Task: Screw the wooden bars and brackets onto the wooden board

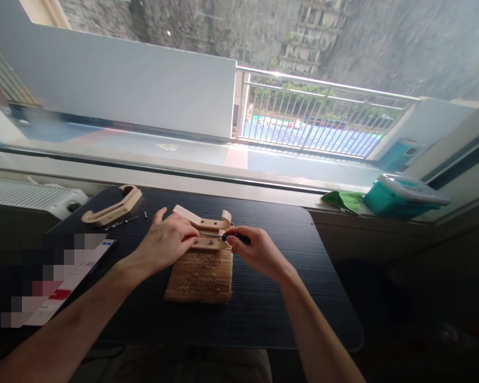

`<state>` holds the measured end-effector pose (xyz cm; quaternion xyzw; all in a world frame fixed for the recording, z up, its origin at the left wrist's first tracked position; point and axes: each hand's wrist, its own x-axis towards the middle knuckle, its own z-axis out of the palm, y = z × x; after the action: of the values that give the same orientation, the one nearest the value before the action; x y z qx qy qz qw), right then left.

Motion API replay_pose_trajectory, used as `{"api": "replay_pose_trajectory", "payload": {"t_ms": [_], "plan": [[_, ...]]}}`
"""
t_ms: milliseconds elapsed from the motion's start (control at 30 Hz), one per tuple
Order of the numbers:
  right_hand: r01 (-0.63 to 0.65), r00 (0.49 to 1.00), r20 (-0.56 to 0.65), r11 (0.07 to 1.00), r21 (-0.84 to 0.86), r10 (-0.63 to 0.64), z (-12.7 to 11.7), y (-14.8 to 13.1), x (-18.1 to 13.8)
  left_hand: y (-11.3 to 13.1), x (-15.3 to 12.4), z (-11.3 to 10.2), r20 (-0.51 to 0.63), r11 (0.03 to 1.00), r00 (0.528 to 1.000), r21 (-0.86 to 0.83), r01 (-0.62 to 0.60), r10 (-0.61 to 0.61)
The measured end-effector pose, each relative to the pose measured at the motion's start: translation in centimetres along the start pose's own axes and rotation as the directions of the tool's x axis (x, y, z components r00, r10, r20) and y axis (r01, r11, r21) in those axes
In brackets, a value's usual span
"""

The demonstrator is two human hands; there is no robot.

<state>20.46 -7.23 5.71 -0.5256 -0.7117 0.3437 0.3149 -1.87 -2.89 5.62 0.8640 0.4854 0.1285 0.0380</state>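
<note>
Over the brown wooden block (199, 284), the right hand (257, 247) grips a black-handled metal screwdriver (241, 239) beside pale curved wooden hooks (208, 223), and the left hand (167, 239) curls near the shaft, its grasp unclear.

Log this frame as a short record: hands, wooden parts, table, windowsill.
Right hand: grips a black-handled screwdriver
Left hand: fingertips near the screwdriver's far end; exact contact unclear
Board: wooden, pitted with small holes
Near hook: wooden, at the board's far end
Far hook: wooden, just beyond near hook
Left hook: wooden, on the black table
Windowsill: green cloth, teal tub
</note>
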Motion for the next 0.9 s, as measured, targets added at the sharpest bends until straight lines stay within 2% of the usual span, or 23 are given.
{"api": "replay_pose_trajectory", "payload": {"t_ms": [133,333,467,667,800,900], "plan": [[0.001,1.0,-0.025,0.999,0.035,0.0,0.4,0.1,-0.5,0.8,0.2,0.3,0.023,0.999,0.999,0.004,-0.032,0.032],[-0.023,0.999,-0.033,0.999,0.027,0.023,0.1,0.1,-1.7,0.5,0.1,0.6,0.025,0.999,1.0,-0.052,0.018,-0.017],[-0.011,0.999,-0.038,1.0,0.013,0.011,0.0,0.1,-2.1,0.0,-0.4,0.7,-0.019,0.998,0.999,-0.048,0.047,-0.048],[0.026,0.998,-0.058,0.98,-0.199,-0.038,-0.5,-2.1,-0.9,0.3,-1.1,1.0,-0.06,0.999,0.998,-0.029,0.033,-0.035],[0.086,0.996,0.008,0.919,-0.386,-0.09,-0.8,-4.1,0.7,0.1,-1.3,1.4,-0.1,0.999,0.995,-0.039,-0.002,-0.002],[0.1,0.995,0.055,0.889,-0.447,-0.085,-0.7,-4.9,1.7,-0.3,-1.4,1.7,-0.159,0.998,0.987,-0.066,0.015,-0.025]]}}
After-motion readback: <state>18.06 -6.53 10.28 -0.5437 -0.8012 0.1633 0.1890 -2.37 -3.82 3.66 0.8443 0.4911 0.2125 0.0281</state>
